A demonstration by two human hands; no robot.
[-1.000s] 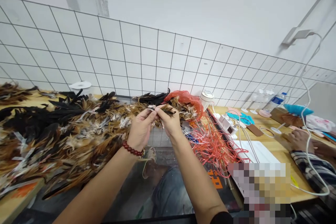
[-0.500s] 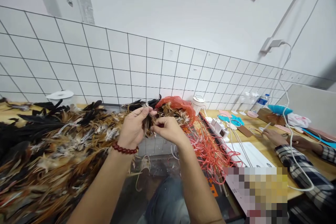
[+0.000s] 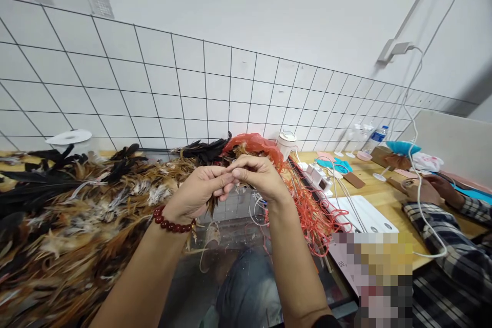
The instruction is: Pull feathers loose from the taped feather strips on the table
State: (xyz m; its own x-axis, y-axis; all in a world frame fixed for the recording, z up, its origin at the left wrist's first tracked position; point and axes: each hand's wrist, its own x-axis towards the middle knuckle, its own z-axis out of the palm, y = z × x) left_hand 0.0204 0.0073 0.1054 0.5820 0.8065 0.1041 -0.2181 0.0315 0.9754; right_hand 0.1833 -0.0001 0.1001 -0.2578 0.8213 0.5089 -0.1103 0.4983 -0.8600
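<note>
My left hand [image 3: 203, 187], with a dark red bead bracelet [image 3: 172, 223] at its wrist, is closed on a small bunch of brown feathers [image 3: 211, 206]; their dark tips show below its fingers. Thumb and fingertips of my right hand [image 3: 259, 174] are pinched together against the left fingertips. What the right fingers hold, if anything, is hidden. To the left spreads a large heap of brown, white and black feathers [image 3: 88, 225]. Behind my hands lie black feathers [image 3: 207, 149] and a red plastic bag [image 3: 253, 143] with more brown feathers.
Tangled red cords [image 3: 311, 215] lie right of my right arm. Beyond them are a white lidded cup [image 3: 286, 143], a power strip [image 3: 319, 177] and a white cable [image 3: 418, 200]. A co-worker's hands [image 3: 425, 189] are at the table's right. A wire grid [image 3: 217, 95] stands behind.
My hands have come together at the fingertips, the left one turning over the feathers. The view has shifted slightly. The co-worker's hands have moved closer together.
</note>
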